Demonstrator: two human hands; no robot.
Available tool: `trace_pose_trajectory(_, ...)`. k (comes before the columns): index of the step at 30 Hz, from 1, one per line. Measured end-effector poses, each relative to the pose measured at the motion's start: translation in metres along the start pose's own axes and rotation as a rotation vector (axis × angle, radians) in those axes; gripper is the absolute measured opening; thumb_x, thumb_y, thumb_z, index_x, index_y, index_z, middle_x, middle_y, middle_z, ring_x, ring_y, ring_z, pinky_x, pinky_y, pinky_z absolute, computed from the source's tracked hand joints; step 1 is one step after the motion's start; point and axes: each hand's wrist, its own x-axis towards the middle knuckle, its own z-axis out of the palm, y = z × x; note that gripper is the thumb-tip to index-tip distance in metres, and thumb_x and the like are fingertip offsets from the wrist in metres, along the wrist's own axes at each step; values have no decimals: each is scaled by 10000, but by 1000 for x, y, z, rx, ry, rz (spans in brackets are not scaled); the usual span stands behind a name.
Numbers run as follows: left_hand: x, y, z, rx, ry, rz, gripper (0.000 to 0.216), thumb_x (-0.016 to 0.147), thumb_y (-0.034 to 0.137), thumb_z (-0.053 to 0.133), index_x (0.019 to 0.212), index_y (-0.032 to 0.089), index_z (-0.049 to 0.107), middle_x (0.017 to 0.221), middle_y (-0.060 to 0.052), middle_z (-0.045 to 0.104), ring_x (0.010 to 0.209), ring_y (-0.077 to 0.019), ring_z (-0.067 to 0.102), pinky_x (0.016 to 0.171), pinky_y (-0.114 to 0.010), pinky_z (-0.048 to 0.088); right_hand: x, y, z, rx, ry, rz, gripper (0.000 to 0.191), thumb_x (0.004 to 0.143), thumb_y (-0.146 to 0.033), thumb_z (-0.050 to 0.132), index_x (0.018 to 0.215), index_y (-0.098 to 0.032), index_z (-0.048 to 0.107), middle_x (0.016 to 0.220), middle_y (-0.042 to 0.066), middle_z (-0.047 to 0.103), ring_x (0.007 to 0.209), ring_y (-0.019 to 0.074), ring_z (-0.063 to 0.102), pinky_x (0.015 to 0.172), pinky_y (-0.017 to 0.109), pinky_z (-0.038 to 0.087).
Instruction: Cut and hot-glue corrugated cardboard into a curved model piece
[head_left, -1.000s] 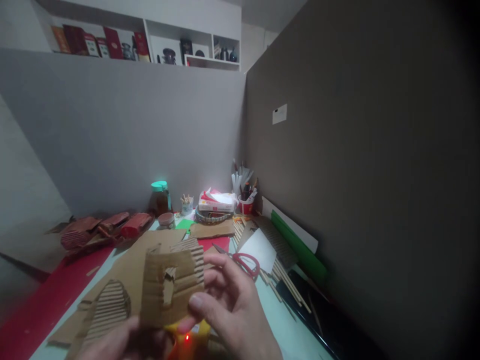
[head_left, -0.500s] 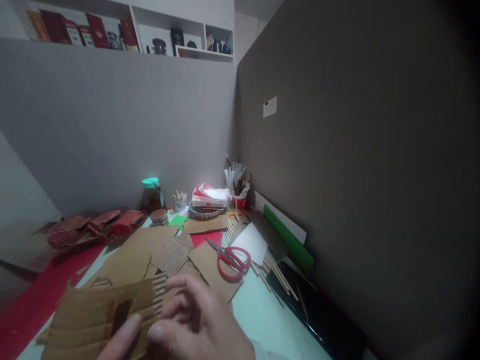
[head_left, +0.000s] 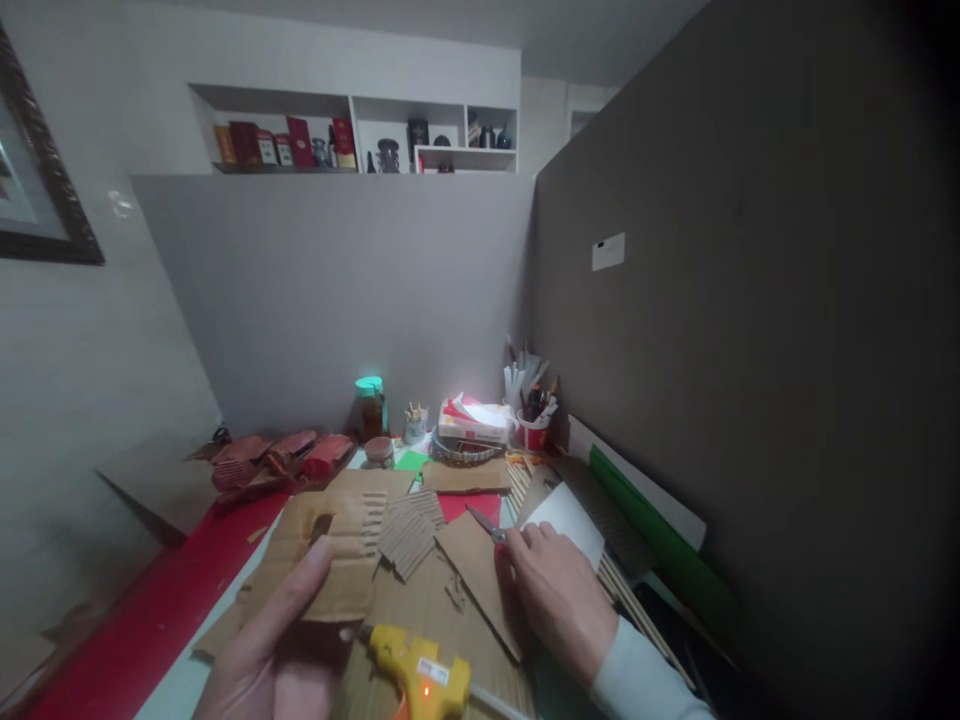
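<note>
My left hand (head_left: 274, 645) grips a brown cardboard piece (head_left: 341, 590), its thumb lying on top near a dark patch. Short corrugated strips run along that piece's right edge. Over on the right, my right hand (head_left: 559, 590) is closed over the handles of the scissors (head_left: 484, 520); the blades point away to the upper left and the red handles are mostly hidden. Between the hands, at the bottom, lies a yellow glue gun (head_left: 420, 665) with a small red light lit. Corrugated cardboard strips (head_left: 412, 530) rest beyond it.
A tissue box (head_left: 476, 428), a red cup of pens (head_left: 532, 432) and a teal-lidded bottle (head_left: 370, 410) stand along the back. Red packages (head_left: 326, 457) lie at left. Wooden sticks (head_left: 637, 610) and a green sheet (head_left: 652, 520) lie by the right partition.
My right hand has left the cardboard piece and moved right onto the scissors. The left hand keeps the cardboard. The view has tilted up and left, and the glue gun now shows.
</note>
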Motion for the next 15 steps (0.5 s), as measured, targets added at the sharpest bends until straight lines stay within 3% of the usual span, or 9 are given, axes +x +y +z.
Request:
trace_pose_trajectory(6,5,4,7,-27,-21,26,436,783,120,766,1155,339,708,1041,43,802,884,-174,763,781,-263,664,3,5,14,70,36,51,104,981,-211,603,1032,-137,653,979,44,669,886,193,664,783,371,561)
trace_pose_trajectory(10,-1,7,27,-34,-61,47,366,751,152,809,1086,282,739,1055,-5,802,895,-183,764,751,-230,657,-1,17,-3,257,118,35,188,940,-102,477,970,-98,663,988,166,650,876,266,635,778,413,523)
trace_pose_trajectory(13,-5,6,40,-51,-88,22,397,758,174,812,1135,261,723,1100,-23,793,914,-189,767,799,-222,646,-7,26,-28,457,208,-8,354,908,-161,457,1235,-104,577,1130,196,636,1036,302,625,904,430,502)
trace_pose_trajectory(15,-5,6,43,-58,-87,15,467,755,162,807,1197,263,694,1111,-30,791,924,-217,769,828,-264,652,-11,21,-40,598,252,-24,474,957,-275,418,1414,-145,420,1161,146,645,1086,253,634,948,371,503)
